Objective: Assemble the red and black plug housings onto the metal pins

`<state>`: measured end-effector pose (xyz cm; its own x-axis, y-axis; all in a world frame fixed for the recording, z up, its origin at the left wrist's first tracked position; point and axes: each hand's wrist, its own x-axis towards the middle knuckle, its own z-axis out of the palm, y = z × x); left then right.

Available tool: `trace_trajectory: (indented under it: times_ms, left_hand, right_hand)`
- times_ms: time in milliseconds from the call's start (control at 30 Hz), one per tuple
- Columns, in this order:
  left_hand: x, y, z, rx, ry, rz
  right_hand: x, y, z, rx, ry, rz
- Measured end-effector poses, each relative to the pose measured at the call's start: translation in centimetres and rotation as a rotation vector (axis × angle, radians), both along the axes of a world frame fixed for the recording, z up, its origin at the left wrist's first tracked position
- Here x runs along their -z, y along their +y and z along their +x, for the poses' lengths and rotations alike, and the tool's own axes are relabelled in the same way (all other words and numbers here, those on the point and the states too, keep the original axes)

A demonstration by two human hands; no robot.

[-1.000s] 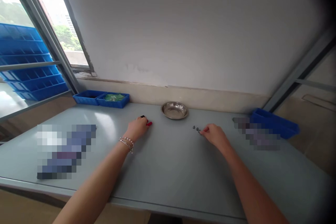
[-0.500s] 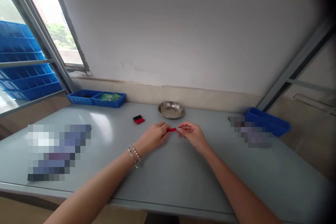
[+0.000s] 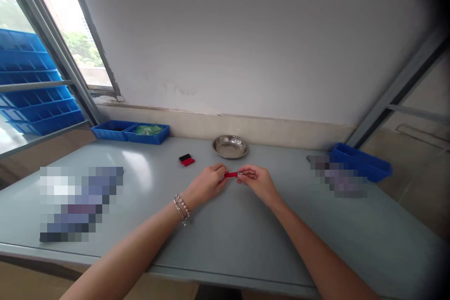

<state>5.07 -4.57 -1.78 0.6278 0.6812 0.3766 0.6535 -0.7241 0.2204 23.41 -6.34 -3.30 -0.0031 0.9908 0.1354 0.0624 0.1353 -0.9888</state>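
Observation:
Between my hands, low over the table, is a small red stick-shaped piece (image 3: 231, 175) with a silver metal end on its right. My left hand (image 3: 210, 181), with bracelets at the wrist, pinches its left end. At the other side my right hand (image 3: 258, 181) has thumb and forefinger closed on the silver end (image 3: 240, 173). Whether this end is joined to the red part or only touches it is too small to tell. Left of my hands lie similar red pieces (image 3: 188, 162) beside a black piece (image 3: 184, 157).
Behind my hands a round steel dish (image 3: 230, 155) stands near the wall. Two blue bins (image 3: 147, 138) sit at the back left, one holding green packaging. Another blue bin (image 3: 362, 164) is at the right edge. Pixelated items (image 3: 82, 204) lie on both sides of the grey table (image 3: 225, 239).
The silver end now shows more plainly at the right fingertips, against the red piece. Both hands stay almost in place, and the view has shifted slightly.

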Motion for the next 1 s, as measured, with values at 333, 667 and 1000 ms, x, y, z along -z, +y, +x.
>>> trace_trajectory:
  times_ms: [333,667,1000]
  left_hand:
    - [0.16,-0.03,-0.07,0.004,0.020,0.027]
    - [0.25,0.23,-0.15,0.027,0.021,0.014]
    - [0.19,0.19,-0.17,0.037,0.005,0.042]
  right_hand:
    - [0.38,-0.04,0.18,0.010,-0.055,0.064]
    - [0.66,0.04,0.34,0.010,-0.133,0.102]
    - [0.64,-0.14,0.25,-0.005,-0.347,0.166]
